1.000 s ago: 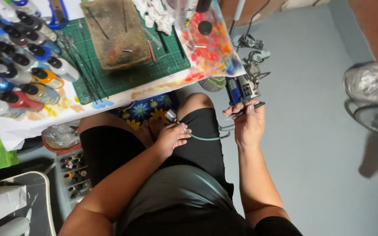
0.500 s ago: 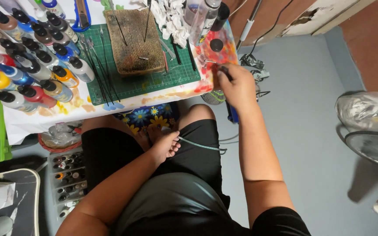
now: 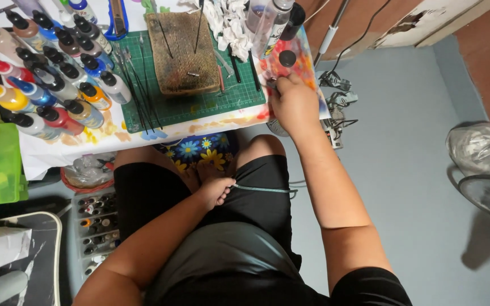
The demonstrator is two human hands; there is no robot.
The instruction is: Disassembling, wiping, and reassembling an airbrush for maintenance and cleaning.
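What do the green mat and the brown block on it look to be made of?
Green mat: likely matte rubbery vinyl, a cutting mat, judging by its printed grid lines. Brown block: possibly wood or cork; its surface looks rough, dull and stained, so uncertain.

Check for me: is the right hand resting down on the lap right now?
No, the right hand is up at the paint-stained table edge, while the left hand rests on the lap holding a thin hose.
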